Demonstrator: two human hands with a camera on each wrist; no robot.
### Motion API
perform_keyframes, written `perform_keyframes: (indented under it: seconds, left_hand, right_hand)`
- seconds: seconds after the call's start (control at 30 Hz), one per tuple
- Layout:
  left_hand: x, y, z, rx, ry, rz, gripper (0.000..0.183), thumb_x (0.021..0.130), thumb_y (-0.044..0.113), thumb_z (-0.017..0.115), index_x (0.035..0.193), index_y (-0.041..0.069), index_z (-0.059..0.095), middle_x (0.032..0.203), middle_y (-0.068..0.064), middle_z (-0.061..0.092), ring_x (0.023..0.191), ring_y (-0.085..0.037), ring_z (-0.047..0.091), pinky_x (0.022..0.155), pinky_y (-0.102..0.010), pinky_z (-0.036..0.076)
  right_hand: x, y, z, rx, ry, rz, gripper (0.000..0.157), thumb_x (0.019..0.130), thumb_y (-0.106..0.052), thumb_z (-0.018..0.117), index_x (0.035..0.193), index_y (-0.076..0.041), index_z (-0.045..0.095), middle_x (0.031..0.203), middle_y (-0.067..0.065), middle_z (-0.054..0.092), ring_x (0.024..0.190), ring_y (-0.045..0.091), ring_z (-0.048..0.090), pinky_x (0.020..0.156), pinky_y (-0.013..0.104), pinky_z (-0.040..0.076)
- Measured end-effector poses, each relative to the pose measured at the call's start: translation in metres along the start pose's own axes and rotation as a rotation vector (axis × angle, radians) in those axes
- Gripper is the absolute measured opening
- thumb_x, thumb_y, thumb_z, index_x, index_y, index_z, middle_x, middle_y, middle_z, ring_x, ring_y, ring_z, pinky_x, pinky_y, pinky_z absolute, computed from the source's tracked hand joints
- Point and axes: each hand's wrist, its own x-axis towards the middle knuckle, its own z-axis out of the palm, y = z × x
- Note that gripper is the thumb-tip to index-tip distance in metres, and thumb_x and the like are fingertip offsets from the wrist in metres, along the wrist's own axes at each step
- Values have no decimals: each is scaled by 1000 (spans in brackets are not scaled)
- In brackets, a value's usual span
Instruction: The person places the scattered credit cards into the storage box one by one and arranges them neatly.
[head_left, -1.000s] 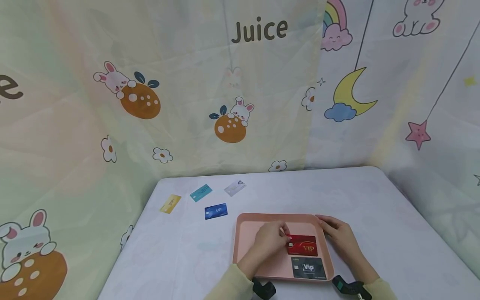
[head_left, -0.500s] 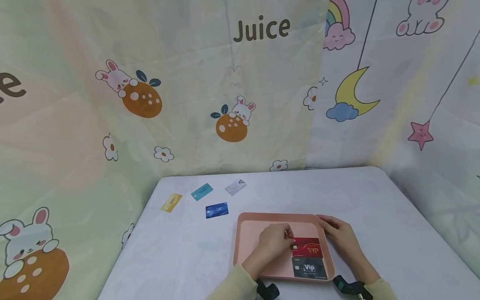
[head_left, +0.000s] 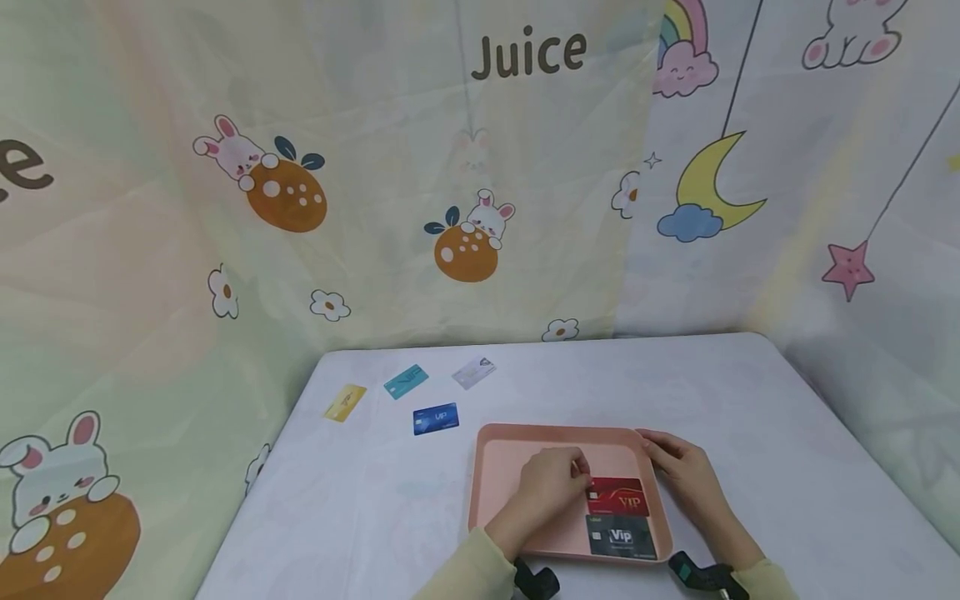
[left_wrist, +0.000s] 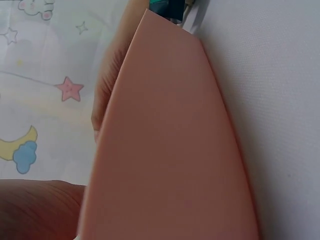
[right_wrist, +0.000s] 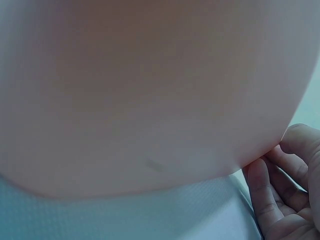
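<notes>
A red VIP card (head_left: 618,497) lies in the right half of the pink tray (head_left: 495,483), just behind a dark grey Vip card (head_left: 621,536). My left hand (head_left: 549,487) reaches over the tray and pinches the red card at its left edge with curled fingers. At the back right corner, my right hand (head_left: 684,467) grips the tray's rim between thumb and fingers. The right wrist view shows that same hand (right_wrist: 290,185) on the rim. In the left wrist view, the tray's outer wall (left_wrist: 165,135) covers most of the scene, and part of my left hand (left_wrist: 40,207) shows low at left.
Beyond the tray to the left, a blue card (head_left: 436,419), a yellow card (head_left: 346,402), a teal card (head_left: 407,382) and a silver card (head_left: 474,372) lie apart on the white table (head_left: 360,500). A printed curtain (head_left: 375,167) hangs behind.
My left hand has moved the red card slightly right and toward the front, so it now sits along the grey card's back edge. The right hand keeps its hold on the tray.
</notes>
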Motion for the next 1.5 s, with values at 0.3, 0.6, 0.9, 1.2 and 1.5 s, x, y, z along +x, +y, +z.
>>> perform_keyframes:
  seconds: [0.3, 0.6, 0.9, 1.2, 1.5]
  left_hand:
    - [-1, -3, -7, -9, 26, -7, 5, 93, 29, 77, 96, 26, 74, 79, 14, 62, 74, -3, 52, 65, -22, 46]
    - [0, -11, -25, -2, 49, 11, 5, 95, 28, 75, 99, 25, 74, 79, 14, 61, 71, -4, 53, 63, -20, 47]
    - [3, -28, -45, -44, 63, 32, 8, 96, 26, 74, 103, 22, 75, 82, 12, 63, 74, -5, 54, 64, -19, 48]
    - [12, -56, -71, -167, 45, 87, 11, 99, 26, 69, 105, 20, 76, 88, 10, 68, 77, -5, 57, 67, -23, 49]
    - [17, -85, -107, -230, 113, 59, 11, 99, 25, 68, 105, 17, 74, 96, 3, 70, 84, -12, 61, 73, -30, 53]
  right_hand:
    - [0, -2, 0, 9, -1, -1, 69, 101, -57, 57, 145, -4, 56, 149, 20, 57, 143, 37, 48, 111, 46, 44]
    - [0, -1, 1, 2, -1, -9, 68, 102, -56, 56, 145, -2, 56, 148, 21, 57, 143, 38, 48, 111, 45, 43]
    - [2, 1, 1, -19, 15, -25, 67, 102, -56, 55, 143, -3, 59, 146, 20, 60, 141, 37, 51, 107, 41, 49]
    - [1, 1, 0, -8, 2, -12, 67, 103, -55, 56, 144, -2, 57, 148, 21, 57, 142, 37, 49, 110, 45, 45]
    - [0, 1, -1, 12, -9, -3, 69, 102, -55, 57, 145, -2, 56, 149, 21, 56, 144, 37, 47, 106, 28, 50]
